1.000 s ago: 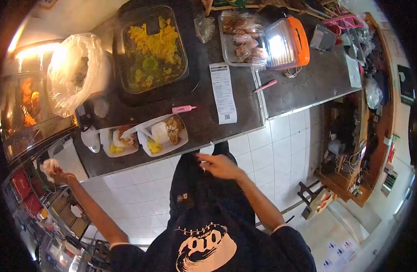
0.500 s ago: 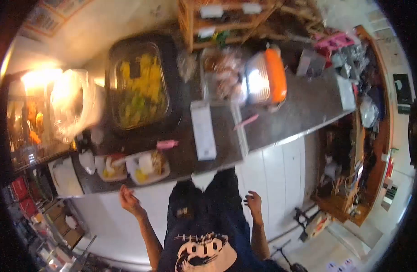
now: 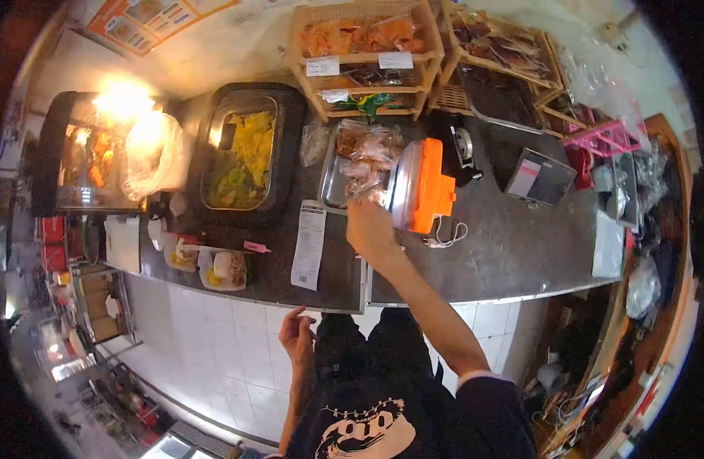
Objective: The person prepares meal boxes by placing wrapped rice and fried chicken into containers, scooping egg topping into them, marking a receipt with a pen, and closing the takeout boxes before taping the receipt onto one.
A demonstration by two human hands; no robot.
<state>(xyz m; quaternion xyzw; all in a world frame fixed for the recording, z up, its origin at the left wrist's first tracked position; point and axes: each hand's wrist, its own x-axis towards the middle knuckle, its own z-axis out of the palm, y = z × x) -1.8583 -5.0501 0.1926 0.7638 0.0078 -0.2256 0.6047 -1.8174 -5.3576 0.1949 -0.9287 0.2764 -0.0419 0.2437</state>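
The left hand (image 3: 298, 335) hangs before the bench (image 3: 482, 264), fingers loosely curled and slightly apart, holding nothing I can see. The right hand (image 3: 369, 228) reaches over the near end of the metal tray (image 3: 334, 177) of bagged meat (image 3: 371, 149), beside the orange-edged container (image 3: 422, 187); its fingertips are hidden, so I cannot tell their grip.

Receipt (image 3: 309, 245) left of metal tray (image 3: 334, 180)
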